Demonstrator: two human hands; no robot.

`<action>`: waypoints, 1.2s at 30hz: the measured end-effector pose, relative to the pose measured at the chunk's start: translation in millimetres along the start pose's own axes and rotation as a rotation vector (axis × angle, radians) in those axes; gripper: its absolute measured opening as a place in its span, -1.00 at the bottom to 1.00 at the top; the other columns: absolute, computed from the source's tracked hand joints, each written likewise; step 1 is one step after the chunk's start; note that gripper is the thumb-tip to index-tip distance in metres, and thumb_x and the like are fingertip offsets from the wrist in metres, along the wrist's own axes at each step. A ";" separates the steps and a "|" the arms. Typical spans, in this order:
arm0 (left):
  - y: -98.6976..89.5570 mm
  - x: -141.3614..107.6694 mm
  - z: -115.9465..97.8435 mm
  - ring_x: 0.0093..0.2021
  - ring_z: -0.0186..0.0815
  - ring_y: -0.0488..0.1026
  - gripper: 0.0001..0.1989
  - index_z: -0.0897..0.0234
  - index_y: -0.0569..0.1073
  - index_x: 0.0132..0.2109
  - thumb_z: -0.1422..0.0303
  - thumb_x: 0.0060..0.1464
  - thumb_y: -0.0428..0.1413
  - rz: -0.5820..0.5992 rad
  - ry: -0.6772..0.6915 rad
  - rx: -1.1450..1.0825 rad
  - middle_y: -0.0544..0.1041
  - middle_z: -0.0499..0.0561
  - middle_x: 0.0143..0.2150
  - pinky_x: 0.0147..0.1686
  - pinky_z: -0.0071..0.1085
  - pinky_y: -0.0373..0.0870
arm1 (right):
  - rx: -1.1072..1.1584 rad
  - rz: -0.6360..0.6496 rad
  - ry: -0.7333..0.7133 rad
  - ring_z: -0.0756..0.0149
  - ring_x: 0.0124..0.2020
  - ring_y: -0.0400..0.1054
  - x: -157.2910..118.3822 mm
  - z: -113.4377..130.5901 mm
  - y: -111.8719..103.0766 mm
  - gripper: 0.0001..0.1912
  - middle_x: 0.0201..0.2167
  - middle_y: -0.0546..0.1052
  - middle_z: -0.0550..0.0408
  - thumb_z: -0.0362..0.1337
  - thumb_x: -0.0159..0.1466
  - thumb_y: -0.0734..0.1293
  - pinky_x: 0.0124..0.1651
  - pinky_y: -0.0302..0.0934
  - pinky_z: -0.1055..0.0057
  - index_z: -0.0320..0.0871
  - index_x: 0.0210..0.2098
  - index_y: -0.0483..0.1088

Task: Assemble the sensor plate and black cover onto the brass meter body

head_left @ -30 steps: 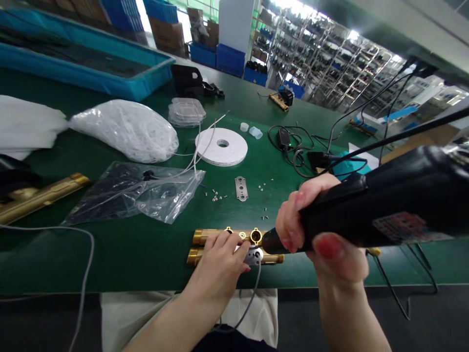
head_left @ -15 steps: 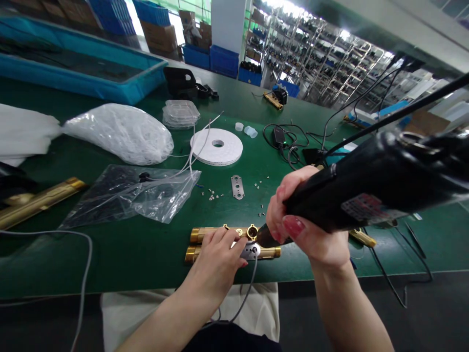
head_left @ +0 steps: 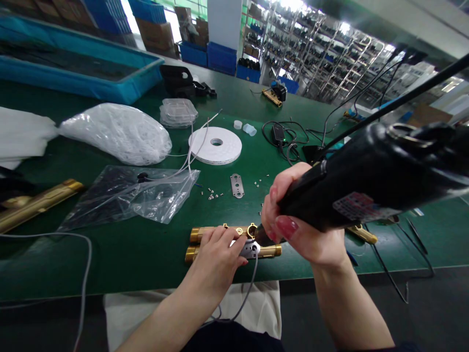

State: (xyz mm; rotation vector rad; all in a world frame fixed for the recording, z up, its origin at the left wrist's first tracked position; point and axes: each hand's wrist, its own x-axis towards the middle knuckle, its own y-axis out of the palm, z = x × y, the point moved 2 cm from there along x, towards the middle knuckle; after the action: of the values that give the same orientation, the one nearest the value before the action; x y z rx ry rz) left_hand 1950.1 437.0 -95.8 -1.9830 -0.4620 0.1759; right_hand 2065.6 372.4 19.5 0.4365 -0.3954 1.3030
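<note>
My right hand (head_left: 298, 220) is wrapped round a black electric screwdriver (head_left: 359, 181), which slants down to the left. Its tip meets a small silver plate (head_left: 250, 249) mounted on the nearer brass pipe fitting (head_left: 271, 251). My left hand (head_left: 220, 252) lies over this fitting with its fingers closed on it and on the plate, steadying them. A grey cable (head_left: 252, 278) runs from the plate down towards my lap. Just behind lies a second brass fitting (head_left: 198, 234) with round ports, partly under my fingers. The screw under the tip is hidden.
Beyond my hands lie a loose silver plate (head_left: 237, 186) and several tiny screws (head_left: 211, 195). Farther off are a white tape roll (head_left: 227, 146), plastic bags (head_left: 117, 134), a blue tray (head_left: 124, 90) and a black adapter (head_left: 278, 133). Another brass fitting (head_left: 40, 205) is at left.
The screwdriver and my right hand have shifted slightly left and down, the tip staying at the plate. My left hand keeps its place; the view has tilted a little.
</note>
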 end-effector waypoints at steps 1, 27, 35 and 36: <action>-1.1 0.5 -1.2 -0.08 -0.02 0.31 -0.90 0.30 0.49 -0.25 0.51 0.04 0.14 0.012 -0.006 0.005 0.47 0.11 -0.13 -0.06 -0.02 0.23 | 0.000 0.005 0.006 0.51 -0.59 0.19 0.3 0.2 0.1 -0.73 -0.55 0.31 0.27 -0.52 0.07 0.31 -0.57 0.09 0.51 -0.09 -0.28 0.28; -2.3 -4.9 -0.8 -0.04 -0.07 0.28 -0.73 0.25 0.44 -0.05 0.42 0.06 0.16 0.048 0.013 0.011 0.44 0.08 -0.07 -0.02 -0.04 0.16 | 0.097 -0.211 -0.088 0.50 -0.74 0.11 8.5 9.0 -27.5 -0.84 -0.70 0.26 0.29 -0.33 0.07 0.29 -0.68 0.05 0.54 -0.15 -0.31 0.29; -30.5 37.8 0.0 -0.05 -0.27 0.33 -0.79 0.27 0.43 -0.06 0.47 0.21 -0.03 0.019 0.048 -0.182 0.44 0.03 -0.10 -0.03 -0.32 0.26 | -0.071 -0.553 -0.215 0.46 -0.71 0.14 6.4 19.5 -54.8 -0.83 -0.68 0.29 0.25 -0.35 0.04 0.29 -0.63 0.08 0.50 -0.16 -0.33 0.30; -28.4 52.5 2.0 -0.07 -0.27 0.34 -0.79 0.32 0.45 -0.10 0.49 0.21 -0.05 0.035 0.052 -0.146 0.46 0.06 -0.12 -0.03 -0.34 0.26 | -0.078 -0.582 -0.227 0.46 -0.71 0.14 5.0 19.0 -56.8 -0.83 -0.69 0.28 0.25 -0.35 0.04 0.30 -0.62 0.07 0.49 -0.16 -0.33 0.31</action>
State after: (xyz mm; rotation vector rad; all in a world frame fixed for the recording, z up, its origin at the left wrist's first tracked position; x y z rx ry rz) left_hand 1990.5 470.3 -67.1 -2.1341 -0.4173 0.1149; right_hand 2121.5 355.0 33.4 0.5843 -0.4638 0.6731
